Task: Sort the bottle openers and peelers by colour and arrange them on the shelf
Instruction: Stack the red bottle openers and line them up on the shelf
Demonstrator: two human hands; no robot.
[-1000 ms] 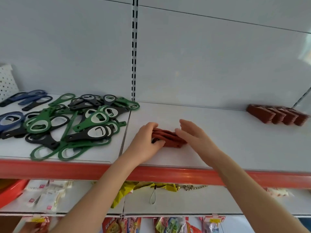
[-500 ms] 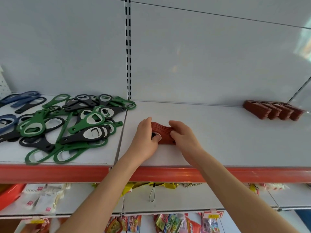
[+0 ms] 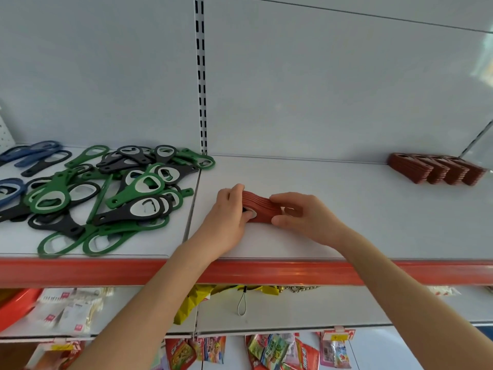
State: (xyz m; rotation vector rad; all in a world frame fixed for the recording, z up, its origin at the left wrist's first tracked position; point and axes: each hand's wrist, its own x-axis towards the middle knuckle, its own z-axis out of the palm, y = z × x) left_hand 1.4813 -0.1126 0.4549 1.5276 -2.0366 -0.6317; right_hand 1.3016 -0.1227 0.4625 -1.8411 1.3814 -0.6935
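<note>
A stack of red bottle openers [image 3: 260, 206] stands on edge on the white shelf [image 3: 346, 209], near its middle. My left hand [image 3: 229, 209] grips the stack's left end, thumb over the opening. My right hand [image 3: 301, 217] grips its right end, fingers curled over the top. A mixed heap of green and black openers [image 3: 112, 198] lies on the shelf's left section. Several blue openers [image 3: 29, 153] lie at the far left. Neat rows of red openers [image 3: 437, 169] stand at the back right.
A red price rail [image 3: 266, 271] runs along the shelf's front edge. A slotted upright [image 3: 201, 76] splits the white back wall. Packaged goods and a yellow bag [image 3: 197, 297] lie on the lower shelf, with snack packets [image 3: 272, 351] hanging below.
The red stack has been tipped up from lying flat onto its edge. Both hands have closed in on its ends, and the view has shifted slightly right.
</note>
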